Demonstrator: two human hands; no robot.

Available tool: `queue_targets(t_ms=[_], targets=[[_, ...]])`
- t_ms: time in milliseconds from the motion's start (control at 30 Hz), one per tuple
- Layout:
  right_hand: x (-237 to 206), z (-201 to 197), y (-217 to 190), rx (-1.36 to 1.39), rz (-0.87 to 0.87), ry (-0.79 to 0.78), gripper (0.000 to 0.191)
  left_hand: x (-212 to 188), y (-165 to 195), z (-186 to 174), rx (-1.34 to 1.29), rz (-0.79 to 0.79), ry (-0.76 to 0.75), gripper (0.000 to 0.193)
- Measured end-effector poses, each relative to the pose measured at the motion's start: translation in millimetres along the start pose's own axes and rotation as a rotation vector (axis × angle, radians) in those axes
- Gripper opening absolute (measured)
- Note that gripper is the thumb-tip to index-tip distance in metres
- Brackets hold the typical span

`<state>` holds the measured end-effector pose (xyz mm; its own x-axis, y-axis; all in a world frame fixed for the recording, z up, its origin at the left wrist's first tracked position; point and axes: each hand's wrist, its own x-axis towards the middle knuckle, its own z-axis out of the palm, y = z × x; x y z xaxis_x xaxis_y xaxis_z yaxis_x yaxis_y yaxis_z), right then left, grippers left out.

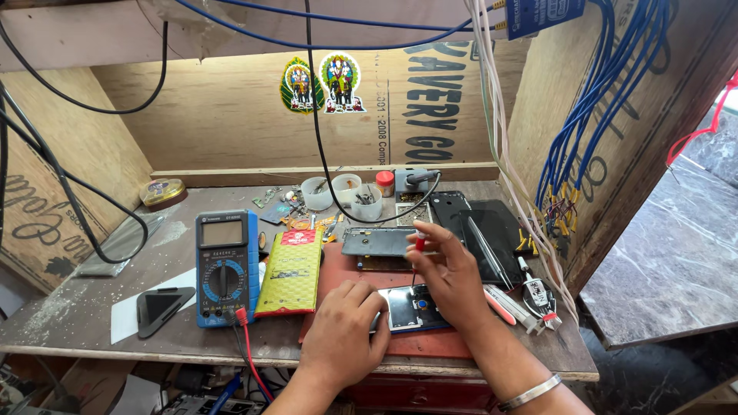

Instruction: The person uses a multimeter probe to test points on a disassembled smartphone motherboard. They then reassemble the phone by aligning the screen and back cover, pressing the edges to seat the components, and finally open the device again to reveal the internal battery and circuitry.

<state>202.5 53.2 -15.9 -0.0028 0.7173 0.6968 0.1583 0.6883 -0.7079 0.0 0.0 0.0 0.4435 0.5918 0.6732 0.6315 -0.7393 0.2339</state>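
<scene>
An opened phone (pixel 411 307), its back removed so that a pale metal frame and a dark round part show inside a blue rim, lies on a reddish mat (pixel 430 342) near the front edge of the worktop (pixel 92 300), right of its middle. The left hand (pixel 344 332) lies curled on the phone's left end, fingers bent and pressed down on it. The right hand (pixel 452 278) pinches a thin screwdriver (pixel 416 257) with a red grip, held upright, its tip down on the phone (the exact contact point is too small to tell). A metal bangle (pixel 530 393) circles the right wrist.

Left of the mat a flat yellow-green battery pack (pixel 292 273) with a red label at its top lies beside a blue multimeter (pixel 225 267) with a round dial. Behind the hands rests a grey phone panel (pixel 378 240). Toward the rear edge stand clear plastic cups (pixel 342 192). Two leaf-shaped coloured stickers (pixel 321 83) sit on the plywood back wall. Tweezers (pixel 486 250) lie on black covers at the right edge.
</scene>
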Motion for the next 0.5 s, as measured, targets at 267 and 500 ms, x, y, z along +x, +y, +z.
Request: queue_targets(t_ms=[267,500], targets=[[-35.8,0.1,22.8,0.069,0.046,-0.067,0.049,-31.6,-4.6,28.4,0.003,-0.009,-0.002,0.008],[-71.3,-38.5,55.2,-0.164,0.100,0.044,0.058,-47.1,21.8,88.8,0.007,-0.017,-0.003,0.008]])
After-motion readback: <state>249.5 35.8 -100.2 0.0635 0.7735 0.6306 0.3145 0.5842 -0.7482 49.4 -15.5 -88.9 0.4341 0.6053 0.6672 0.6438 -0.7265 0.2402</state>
